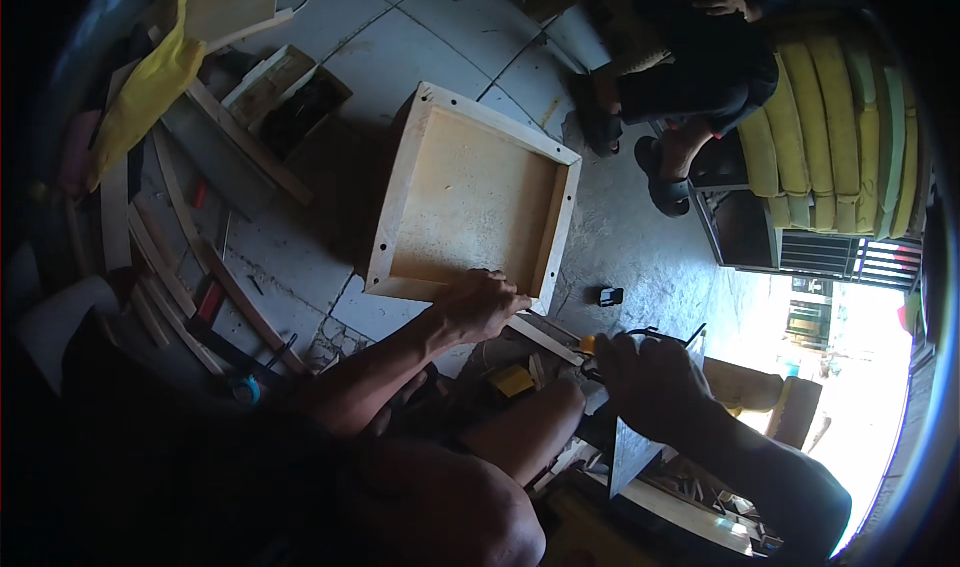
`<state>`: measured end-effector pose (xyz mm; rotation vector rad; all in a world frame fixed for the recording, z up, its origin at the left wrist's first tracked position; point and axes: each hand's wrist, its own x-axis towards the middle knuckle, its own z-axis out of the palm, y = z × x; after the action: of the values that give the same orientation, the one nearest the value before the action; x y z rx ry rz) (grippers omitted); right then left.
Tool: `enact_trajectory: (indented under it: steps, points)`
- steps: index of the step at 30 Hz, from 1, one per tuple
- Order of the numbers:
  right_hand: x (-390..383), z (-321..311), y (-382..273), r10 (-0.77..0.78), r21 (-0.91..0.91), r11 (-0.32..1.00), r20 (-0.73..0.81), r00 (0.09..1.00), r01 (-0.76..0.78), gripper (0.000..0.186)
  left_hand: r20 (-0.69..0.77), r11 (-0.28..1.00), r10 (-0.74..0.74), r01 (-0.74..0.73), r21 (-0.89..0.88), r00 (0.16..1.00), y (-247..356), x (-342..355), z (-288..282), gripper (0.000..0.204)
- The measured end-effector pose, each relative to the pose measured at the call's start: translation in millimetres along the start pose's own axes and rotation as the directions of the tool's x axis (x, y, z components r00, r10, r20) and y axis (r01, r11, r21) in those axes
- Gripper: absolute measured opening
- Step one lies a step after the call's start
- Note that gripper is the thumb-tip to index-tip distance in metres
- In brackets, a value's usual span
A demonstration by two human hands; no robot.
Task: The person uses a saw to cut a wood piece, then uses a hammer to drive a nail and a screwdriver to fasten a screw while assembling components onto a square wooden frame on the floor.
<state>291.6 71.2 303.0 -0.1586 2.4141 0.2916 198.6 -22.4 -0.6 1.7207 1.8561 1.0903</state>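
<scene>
We see the shallow wooden box at the middle of the view, tilted, its open face toward us. Its frame looks largely assembled, in our judgement: four pale rails meet at the corners, a speckled panel closes the back, and dark round spots, probably holes, dot the rails. What is left is harder to say (we make out no fittings in those spots, and the inside is bare).

Our left hand is at the box's six o'clock, fingers bent over the lower rail; we cannot tell whether its grip is closed on the wood or only pressing. Our right hand is off at half past four, fingers bent beside a yellow-ended item; shadow hides whether that grip holds it. A narrow wooden strip lies between the hands, at five o'clock. Loose timber strips lie toward nine o'clock.
</scene>
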Motion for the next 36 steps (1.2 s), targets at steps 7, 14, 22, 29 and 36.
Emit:
enact_trajectory:
  steps: [7,14,22,29,36]
  points:
    - [6,-8,-9,0.191,0.153,0.969,0.031,0.981,-0.193,0.036,-0.116,0.999,0.028,-0.031,-0.021,0.993,-14,-4,7,0.026]
    - [30,10,17,0.132,0.235,0.951,0.275,0.952,-0.200,0.033,0.057,0.993,-0.110,0.107,0.054,0.992,-10,-9,-10,0.035]
    - [16,-8,-7,0.027,-0.222,0.975,0.184,0.982,0.015,0.043,0.015,0.999,-0.048,0.048,-0.006,0.999,-2,-1,-8,0.035]
    - [20,-10,8,0.188,0.085,0.974,0.226,0.956,-0.211,0.031,0.016,0.998,-0.061,0.061,0.004,0.998,-7,-2,-2,0.035]
    - [33,8,27,0.178,0.210,0.940,0.369,0.912,-0.268,0.032,-0.032,0.999,-0.043,0.042,-0.005,0.999,-10,-5,-7,0.035]
